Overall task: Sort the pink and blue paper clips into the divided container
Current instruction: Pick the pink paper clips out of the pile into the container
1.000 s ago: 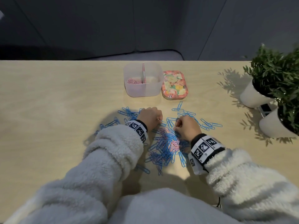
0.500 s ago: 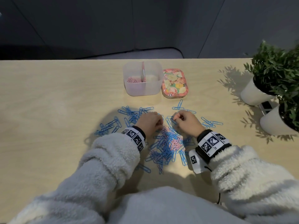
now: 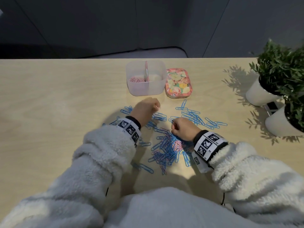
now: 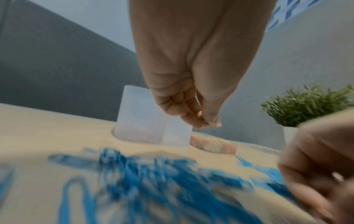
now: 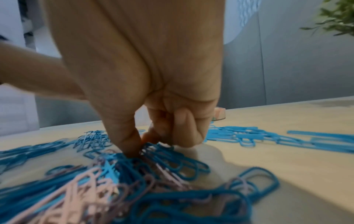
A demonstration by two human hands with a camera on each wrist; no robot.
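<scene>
Dozens of blue paper clips (image 3: 190, 115) lie scattered over the pale wooden surface (image 3: 57, 99), thickest in a tangled heap (image 3: 167, 145) in front of the person, where pink paper clips (image 3: 176, 143) are mixed in among the blue. More blue ones spread out loosely to the right of the heap and behind the left wrist.

The right hand (image 3: 182, 128) is down at the far edge of the heap, its thumb and forefinger curled together with their tips (image 5: 132, 149) dug in among the clips; the right wrist view shows them closing on the tangle, but which clip they have hold of cannot be told.

The left hand (image 3: 146, 109) is raised just short of the divided container (image 3: 145, 89), fingers curled in with the thumb pressed to the fingertips (image 4: 214, 123). The left wrist view is blurred, and whether a clip sits in that pinch cannot be made out.

The container is translucent, with a partition down its middle. A small cluster of pink clips (image 3: 136, 79) lies in its left compartment; no clips can be made out in the right one. Just beside it on the right lies a floral-patterned lid (image 3: 178, 83), flat on the surface.

Two potted plants (image 3: 279, 69) in white pots stand at the far right edge, well apart from the clips. Both arms wear fleecy white sleeves (image 3: 105, 155) with black-and-white marker bands (image 3: 208, 145) at the wrists.
</scene>
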